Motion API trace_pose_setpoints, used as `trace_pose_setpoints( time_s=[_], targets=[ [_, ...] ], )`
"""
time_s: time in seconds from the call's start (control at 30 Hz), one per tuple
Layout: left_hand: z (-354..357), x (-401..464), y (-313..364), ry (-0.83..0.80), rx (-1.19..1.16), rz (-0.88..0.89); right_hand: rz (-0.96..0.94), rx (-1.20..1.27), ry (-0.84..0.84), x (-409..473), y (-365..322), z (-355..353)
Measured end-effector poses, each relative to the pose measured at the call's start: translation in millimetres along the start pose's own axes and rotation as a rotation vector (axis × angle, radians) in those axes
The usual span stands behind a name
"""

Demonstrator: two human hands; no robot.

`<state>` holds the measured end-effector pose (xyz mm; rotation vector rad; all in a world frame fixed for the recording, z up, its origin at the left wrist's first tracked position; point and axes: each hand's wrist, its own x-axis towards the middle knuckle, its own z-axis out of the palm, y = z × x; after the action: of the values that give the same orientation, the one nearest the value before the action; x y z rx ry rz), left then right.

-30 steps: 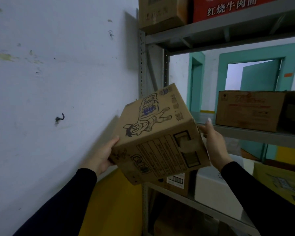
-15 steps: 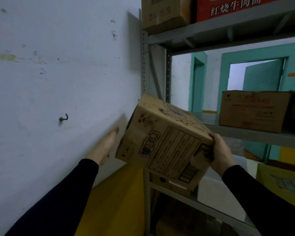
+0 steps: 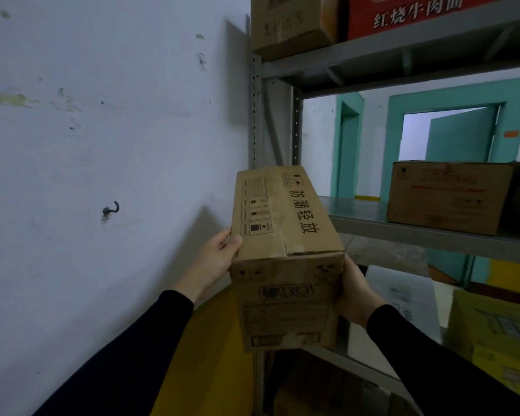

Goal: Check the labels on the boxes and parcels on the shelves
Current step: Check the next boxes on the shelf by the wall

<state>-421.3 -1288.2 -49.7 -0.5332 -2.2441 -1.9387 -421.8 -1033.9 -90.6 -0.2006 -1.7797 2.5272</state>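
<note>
A person in black sleeves holds a brown box (image 3: 285, 253) out in front of them, level, at the left end of a grey metal rack (image 3: 403, 226), close to a white wall (image 3: 102, 130). The box is in the air, its far end just at the rack's corner post, in front of the middle shelf and not resting on it. Its top face shows large black Chinese characters and a column of printed panels; the near face carries faint printing too blurred to read.

The left hand (image 3: 213, 262) is on the box's left side near the top edge, thumb curled over onto the top face, gripping it. The right hand (image 3: 356, 292) is pressed against the right side lower down; its fingers are hidden behind the box, so I cannot tell how they lie, though the palm clearly holds the carton.

On the middle shelf, well to the right, sits another brown carton (image 3: 448, 196). The top shelf carries a brown box (image 3: 291, 22) with a red box (image 3: 409, 13) beside it, white characters on its front. Lower right there are yellow boxes (image 3: 499, 334) and a white parcel (image 3: 403, 295) on the shelf below. A small dark hook (image 3: 111, 209) sticks out of the wall. Through the rack, teal door frames (image 3: 391, 139) and an open teal door (image 3: 460, 136) show.
</note>
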Motion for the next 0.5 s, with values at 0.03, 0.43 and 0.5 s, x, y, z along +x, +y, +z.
trace_pose_setpoints(
  time_s=[0.03,0.43,0.5],
  targets=[
    [-1.9,0.9,-1.1,-0.016,0.015,0.033,-0.011,0.0,0.007,2.8,5.7,-0.8],
    [2.3,3.0,-2.5,-0.036,-0.074,0.006,-0.046,0.046,0.028,11.0,14.9,-0.6],
    [9.5,2.2,-1.0,-0.065,-0.147,-0.011,-0.058,0.065,0.029,11.5,13.2,-1.5]
  ],
)
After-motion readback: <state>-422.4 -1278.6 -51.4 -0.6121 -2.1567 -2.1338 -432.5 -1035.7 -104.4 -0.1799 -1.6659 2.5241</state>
